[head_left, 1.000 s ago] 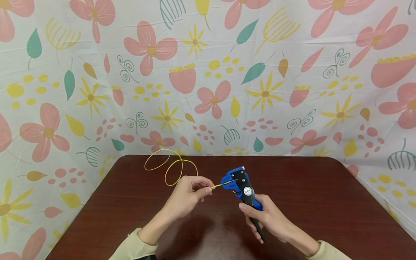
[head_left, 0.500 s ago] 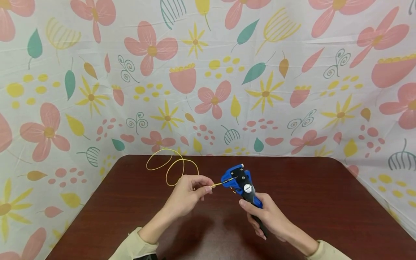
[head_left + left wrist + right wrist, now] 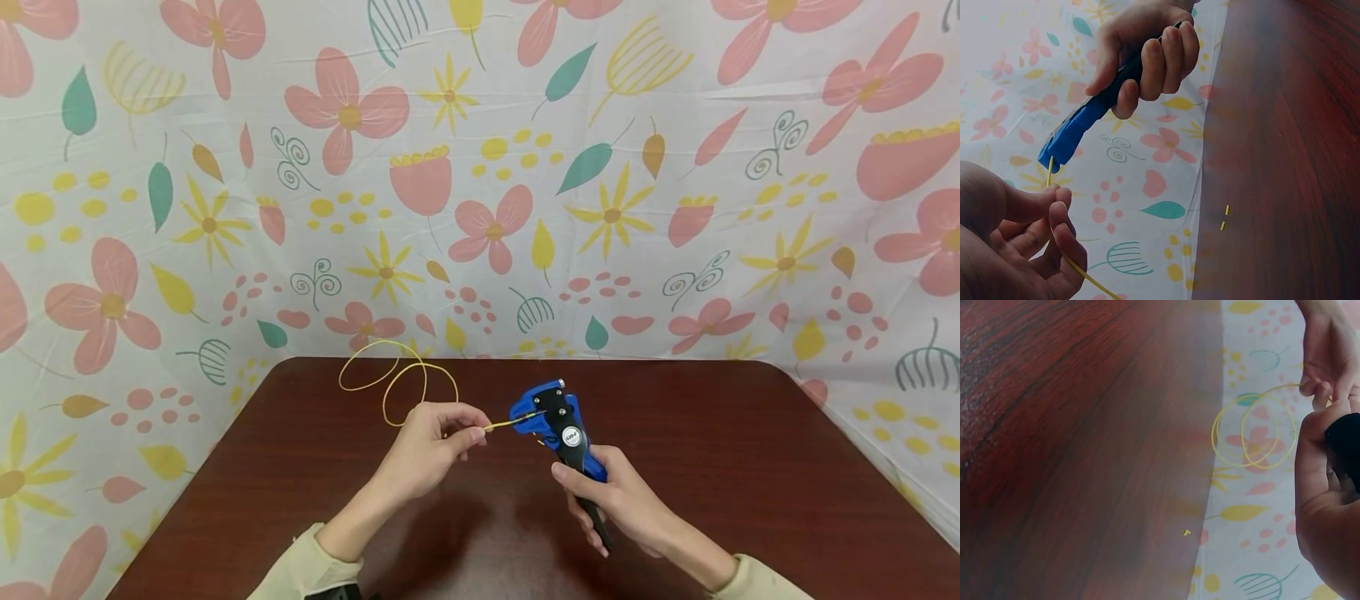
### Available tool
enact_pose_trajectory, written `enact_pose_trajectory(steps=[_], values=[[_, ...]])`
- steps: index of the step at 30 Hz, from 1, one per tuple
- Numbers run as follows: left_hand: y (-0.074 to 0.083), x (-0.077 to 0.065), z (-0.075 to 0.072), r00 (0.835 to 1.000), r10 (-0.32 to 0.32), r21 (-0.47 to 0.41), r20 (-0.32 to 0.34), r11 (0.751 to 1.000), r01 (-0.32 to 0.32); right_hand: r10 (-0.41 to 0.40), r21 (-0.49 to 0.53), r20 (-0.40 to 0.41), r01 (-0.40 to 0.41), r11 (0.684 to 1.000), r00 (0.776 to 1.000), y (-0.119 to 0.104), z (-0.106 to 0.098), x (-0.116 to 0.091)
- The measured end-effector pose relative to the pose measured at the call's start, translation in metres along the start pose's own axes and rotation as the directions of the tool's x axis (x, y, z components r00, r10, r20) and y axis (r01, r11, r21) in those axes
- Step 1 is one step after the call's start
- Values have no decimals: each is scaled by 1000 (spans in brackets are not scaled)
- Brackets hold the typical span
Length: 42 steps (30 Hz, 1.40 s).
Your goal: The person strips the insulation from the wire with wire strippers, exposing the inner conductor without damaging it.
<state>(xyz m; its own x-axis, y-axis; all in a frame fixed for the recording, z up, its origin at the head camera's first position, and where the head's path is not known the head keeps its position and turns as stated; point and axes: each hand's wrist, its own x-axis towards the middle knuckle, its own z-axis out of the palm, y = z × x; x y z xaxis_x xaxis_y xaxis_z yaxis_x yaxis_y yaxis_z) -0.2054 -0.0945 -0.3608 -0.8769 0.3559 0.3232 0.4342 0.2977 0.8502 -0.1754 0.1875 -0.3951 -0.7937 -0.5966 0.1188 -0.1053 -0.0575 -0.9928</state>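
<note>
In the head view my left hand [image 3: 438, 446] pinches a thin yellow wire [image 3: 501, 425] between thumb and fingertips. The wire's short end runs to the right into the blue mouth of a wire stripper [image 3: 555, 421]. My right hand [image 3: 618, 500] grips this tool by its black and blue handles, thumb along the near side, head pointing up and left. Behind my left hand the wire's long part hangs in loose loops [image 3: 1254, 431]. From the left wrist view, the wire [image 3: 1051, 169] enters the front of the blue head [image 3: 1066, 140], its tip hidden there.
A dark red-brown table [image 3: 720, 467] lies under both hands. Small cut yellow pieces [image 3: 1227, 210] lie on it, seen in both wrist views. Behind the table's far edge hangs a white cloth [image 3: 480, 308] printed with flowers and leaves.
The wire stripper's head has tilted up slightly, and its lower handle has shifted a little under my right fingers. The wire loops have drifted slightly right. My left hand stays almost still.
</note>
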Motion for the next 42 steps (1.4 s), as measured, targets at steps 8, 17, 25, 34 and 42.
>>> enact_pose_trajectory(steps=[8,17,25,34,42], values=[[-1,0,0,1000,4,7,0,1000,-4,0,-5,-2,0,1000,1000,0,-1,0],[0,0,0,1000,2,6,-1,1000,-2,33,-11,-48,-33,999,998,-2,2,0],[0,1,0,1000,1,4,-1,1000,-1,40,-21,-64,-41,999,997,-2,2,-1],[0,0,0,1000,-4,1,-6,1000,4,45,-24,-69,-47,999,997,-2,2,-1],[0,0,0,1000,-7,0,-6,1000,7,55,-18,-88,-57,998,995,-1,2,-2]])
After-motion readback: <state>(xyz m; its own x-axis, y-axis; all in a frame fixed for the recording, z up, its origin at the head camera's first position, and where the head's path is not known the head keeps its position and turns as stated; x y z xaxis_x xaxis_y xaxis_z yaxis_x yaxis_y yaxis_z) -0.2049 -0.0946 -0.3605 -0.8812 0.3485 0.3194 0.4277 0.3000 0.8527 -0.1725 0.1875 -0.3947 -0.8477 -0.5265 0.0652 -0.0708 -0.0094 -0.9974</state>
